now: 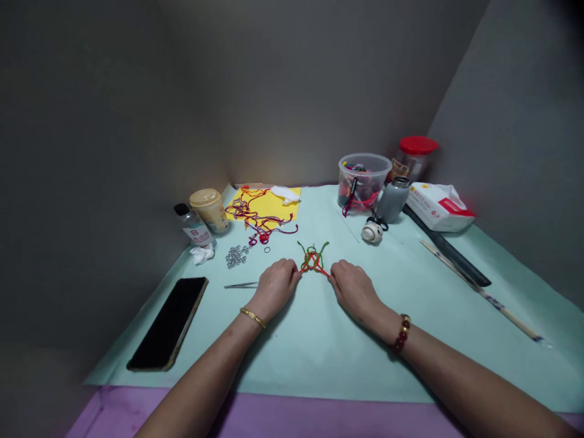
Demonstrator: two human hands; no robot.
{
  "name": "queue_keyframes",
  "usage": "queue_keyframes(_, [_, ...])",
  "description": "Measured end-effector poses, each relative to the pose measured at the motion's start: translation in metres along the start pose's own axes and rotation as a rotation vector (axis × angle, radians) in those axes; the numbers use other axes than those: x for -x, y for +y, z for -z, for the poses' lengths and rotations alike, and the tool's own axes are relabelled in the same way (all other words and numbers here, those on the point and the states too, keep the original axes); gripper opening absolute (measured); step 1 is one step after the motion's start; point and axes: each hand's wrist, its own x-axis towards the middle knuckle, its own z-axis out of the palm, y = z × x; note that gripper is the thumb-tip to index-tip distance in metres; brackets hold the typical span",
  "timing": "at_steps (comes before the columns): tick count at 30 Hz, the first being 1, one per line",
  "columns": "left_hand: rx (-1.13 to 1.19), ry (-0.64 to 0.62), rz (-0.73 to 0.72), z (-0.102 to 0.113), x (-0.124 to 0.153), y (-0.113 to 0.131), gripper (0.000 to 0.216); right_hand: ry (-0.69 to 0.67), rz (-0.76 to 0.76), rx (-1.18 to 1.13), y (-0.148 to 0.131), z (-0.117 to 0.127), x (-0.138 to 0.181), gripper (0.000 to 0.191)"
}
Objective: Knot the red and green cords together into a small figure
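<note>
A loose knot of red and green cord (312, 260) lies on the pale green table cover, with two green ends pointing away from me. My left hand (277, 285) is closed on a red strand at the knot's lower left. At the lower right, my right hand (351, 287) pinches another red strand. Both strands slant outward from the knot to my fingers. Tweezers (241, 285) lie by my left hand, partly hidden under it. Beyond them is a pile of small metal rings (236, 257), and a single ring (267, 250) sits apart.
Left are a phone (170, 322), a bottle (195, 228) and a lidded cup (210, 210). Dark red cords (262, 222) lie over yellow paper (292, 210). Right stand a clear tub (365, 164), a grey bottle (393, 199), a tissue pack (438, 207) and long sticks (493, 301).
</note>
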Motion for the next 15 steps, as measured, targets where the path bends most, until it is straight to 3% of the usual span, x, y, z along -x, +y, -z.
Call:
queue_keyframes(7, [-0.021, -0.008, -0.006, -0.003, 0.002, 0.003, 0.017, -0.013, -0.035, -0.033, -0.001, 0.001, 0.002, 0.017])
queue_keyframes(15, [-0.041, -0.111, 0.019, 0.012, -0.004, 0.008, 0.011, -0.091, -0.038, -0.205, 0.011, 0.017, -0.007, 0.016])
